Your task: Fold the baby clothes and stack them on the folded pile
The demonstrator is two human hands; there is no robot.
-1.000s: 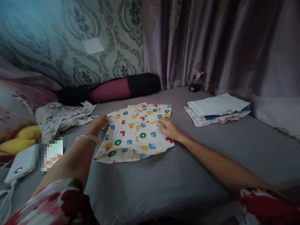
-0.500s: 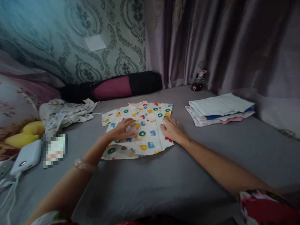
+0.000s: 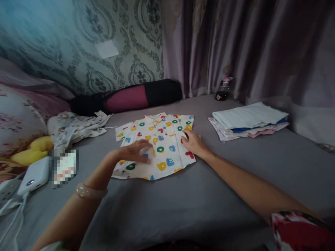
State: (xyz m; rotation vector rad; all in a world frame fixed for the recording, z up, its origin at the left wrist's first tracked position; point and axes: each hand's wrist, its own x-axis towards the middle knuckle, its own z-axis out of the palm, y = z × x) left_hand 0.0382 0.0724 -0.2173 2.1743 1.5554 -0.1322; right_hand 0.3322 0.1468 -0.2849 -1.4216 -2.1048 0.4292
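A short-sleeved white shirt with colourful letter prints lies spread on the grey bed sheet, its collar pointing away from me. My left hand is over the shirt's left front, fingers and thumb apart, holding nothing. At the shirt's right side edge rests my right hand; its fingers are curved, with a gap between thumb and forefinger. Beyond that hand, to the right, stands a stack of folded clothes, a pale one on top.
A crumpled printed garment lies at the left, near yellow plush shapes, a white power bank and its cables. Along the wall is a black and maroon roll. A dark bottle stands by the curtain.
My left hand has shifted slightly down over the shirt's front. The shirt's lower left front hem, lifted and gaping before, now lies flatter. The fingers of my right hand have curled more.
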